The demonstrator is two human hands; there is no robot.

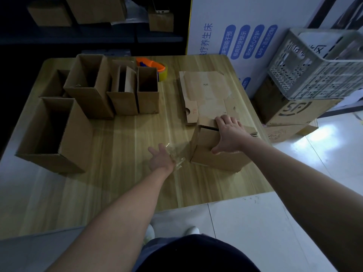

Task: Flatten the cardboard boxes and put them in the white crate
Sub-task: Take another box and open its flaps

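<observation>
A small cardboard box [206, 154] stands on the wooden table [121, 154] at the front right. My right hand [229, 134] grips its top, fingers over the far edge and thumb on the near face. Just left of the box, my left hand [161, 159] holds a crumpled strip of clear tape [177, 158]. Behind the box, flattened cardboard [204, 91] lies on the table. Several open boxes stand upright at the left, among them a large one [64, 138] and a narrow one [148, 91]. The white crate [314, 71] sits off the table to the right, on stacked boxes.
An orange tape dispenser [155, 64] lies at the table's back, behind the narrow box. Printed cardboard boxes [294, 112] under the crate stand on the white tiled floor. A white panel with blue labels [245, 36] leans behind the table. Dark shelves with boxes are at the back.
</observation>
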